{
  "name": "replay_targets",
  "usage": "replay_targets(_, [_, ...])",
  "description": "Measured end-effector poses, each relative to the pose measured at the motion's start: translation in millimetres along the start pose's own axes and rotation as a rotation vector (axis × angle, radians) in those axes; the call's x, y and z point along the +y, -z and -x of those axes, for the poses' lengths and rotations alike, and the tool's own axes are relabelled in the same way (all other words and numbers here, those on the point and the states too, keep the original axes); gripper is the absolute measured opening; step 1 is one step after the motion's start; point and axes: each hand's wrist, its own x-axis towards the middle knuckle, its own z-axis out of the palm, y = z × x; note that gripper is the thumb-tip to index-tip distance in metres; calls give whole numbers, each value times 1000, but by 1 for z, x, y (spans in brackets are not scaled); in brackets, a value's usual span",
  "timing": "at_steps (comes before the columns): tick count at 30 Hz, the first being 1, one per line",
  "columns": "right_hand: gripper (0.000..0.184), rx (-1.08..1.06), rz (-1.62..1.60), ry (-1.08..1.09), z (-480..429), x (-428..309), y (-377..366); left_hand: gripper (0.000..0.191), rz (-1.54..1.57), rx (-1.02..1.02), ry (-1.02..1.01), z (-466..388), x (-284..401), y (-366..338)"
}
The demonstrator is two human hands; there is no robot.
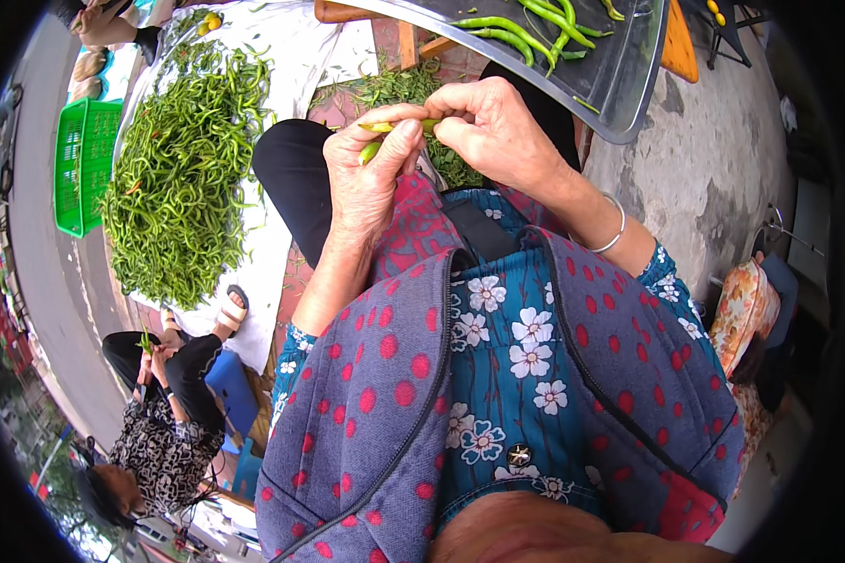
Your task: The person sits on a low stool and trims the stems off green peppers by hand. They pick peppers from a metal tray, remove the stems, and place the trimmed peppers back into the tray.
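Observation:
Above my knees my two hands meet at a yellowish-green chili pepper [374,127]. My left hand [373,158] grips it between thumb and fingers, and a second green piece [369,153], likely another pepper's end, shows under the thumb. My right hand [496,130] pinches the pepper's other end with thumb and forefinger; its fingers hide part of it. Just beyond my right hand, several long green chili peppers [503,32] lie on a dark tray [609,91] with a pale rim.
A large heap of green chilies [183,176] lies on a white sheet [274,260] to the left. Beyond it stands a green plastic crate [88,169]. Plucked stems and leaves [401,88] cover the ground ahead. A seated person [169,415] holds chilies at lower left.

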Motion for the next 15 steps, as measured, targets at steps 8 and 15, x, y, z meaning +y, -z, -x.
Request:
replay_targets(8, [24,113,-183,85,3,2,0,16,223,-13,62,-5,1,10])
replay_targets(15, [20,136,127,228,6,-7,0,19,280,-15,55,-6,4,15])
